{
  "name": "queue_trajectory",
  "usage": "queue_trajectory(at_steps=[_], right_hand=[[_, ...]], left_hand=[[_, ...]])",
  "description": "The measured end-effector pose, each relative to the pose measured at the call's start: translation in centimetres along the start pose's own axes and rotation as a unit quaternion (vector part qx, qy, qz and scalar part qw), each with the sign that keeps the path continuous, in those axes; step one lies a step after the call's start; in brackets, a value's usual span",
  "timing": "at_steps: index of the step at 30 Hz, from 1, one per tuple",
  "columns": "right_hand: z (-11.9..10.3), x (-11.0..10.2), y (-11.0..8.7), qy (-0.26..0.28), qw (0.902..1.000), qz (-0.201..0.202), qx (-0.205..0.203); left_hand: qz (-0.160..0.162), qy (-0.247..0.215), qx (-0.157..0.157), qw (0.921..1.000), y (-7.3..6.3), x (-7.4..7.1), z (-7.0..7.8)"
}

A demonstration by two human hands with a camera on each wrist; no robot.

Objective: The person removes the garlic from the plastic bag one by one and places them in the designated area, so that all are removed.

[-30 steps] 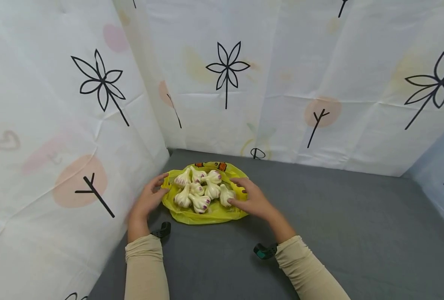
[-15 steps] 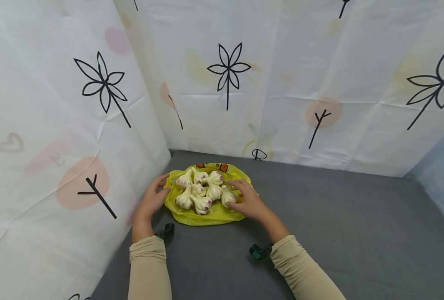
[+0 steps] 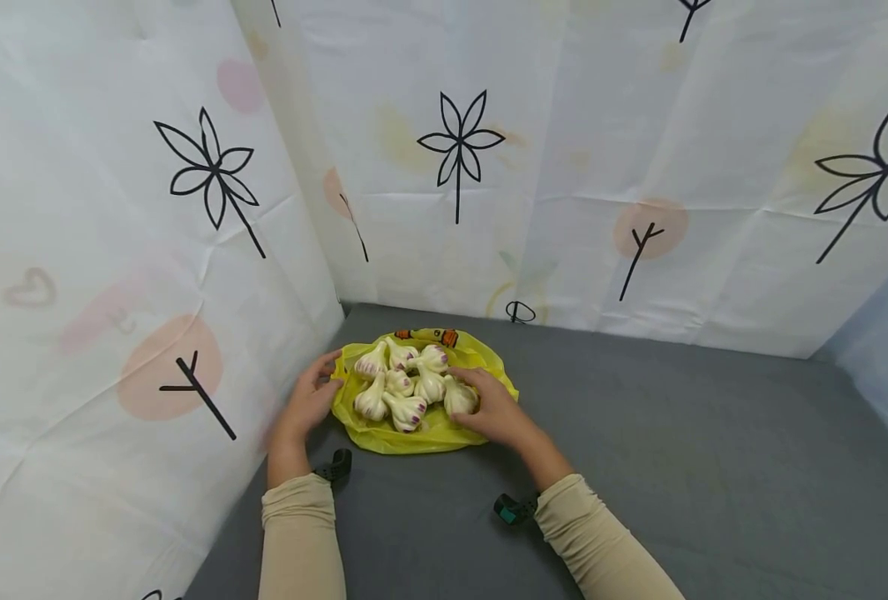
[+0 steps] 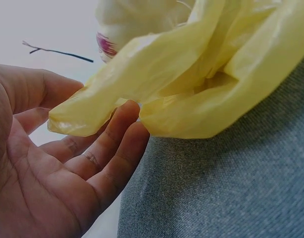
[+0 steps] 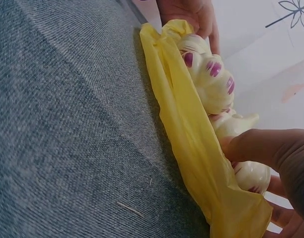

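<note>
A yellow plastic bag (image 3: 406, 443) lies spread on the table with several white garlic bulbs (image 3: 371, 403) on it, marked with purple. At its right side my right hand (image 3: 502, 412) holds the rightmost garlic bulb (image 3: 459, 397), thumb in front and fingers behind. In the right wrist view that bulb (image 5: 253, 176) is partly hidden by the thumb and the bag's edge. My left hand (image 3: 309, 407) is at the bag's left rim. In the left wrist view its relaxed fingers (image 4: 127, 116) touch the bag's folded edge (image 4: 142, 69), the thumb lying beside it.
A grey cloth covers the table (image 3: 676, 450). White patterned fabric walls (image 3: 564, 167) stand behind and at the left, the left one close to my left arm. Each wrist wears a black band (image 3: 515, 508).
My right hand has moved left from the bag's right rim and its fingers have come round the rightmost bulb. The left hand stays at the rim. The head view has shifted slightly.
</note>
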State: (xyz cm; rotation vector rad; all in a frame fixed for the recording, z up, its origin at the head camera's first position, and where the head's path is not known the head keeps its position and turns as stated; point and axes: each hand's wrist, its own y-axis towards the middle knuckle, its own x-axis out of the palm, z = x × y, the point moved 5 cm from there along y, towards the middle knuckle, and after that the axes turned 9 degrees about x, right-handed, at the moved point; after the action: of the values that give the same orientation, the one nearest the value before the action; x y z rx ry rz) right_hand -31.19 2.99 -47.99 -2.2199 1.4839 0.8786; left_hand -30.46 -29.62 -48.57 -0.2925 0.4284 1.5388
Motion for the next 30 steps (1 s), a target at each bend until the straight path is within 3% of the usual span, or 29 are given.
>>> queue_trajectory(at_steps=[30], right_hand=[[-0.13, -0.94, -0.77, 0.048, 0.9988, 0.001, -0.003]], left_hand=[[-0.004, 0.0, -0.001, 1.0, 0.06, 0.16, -0.23]])
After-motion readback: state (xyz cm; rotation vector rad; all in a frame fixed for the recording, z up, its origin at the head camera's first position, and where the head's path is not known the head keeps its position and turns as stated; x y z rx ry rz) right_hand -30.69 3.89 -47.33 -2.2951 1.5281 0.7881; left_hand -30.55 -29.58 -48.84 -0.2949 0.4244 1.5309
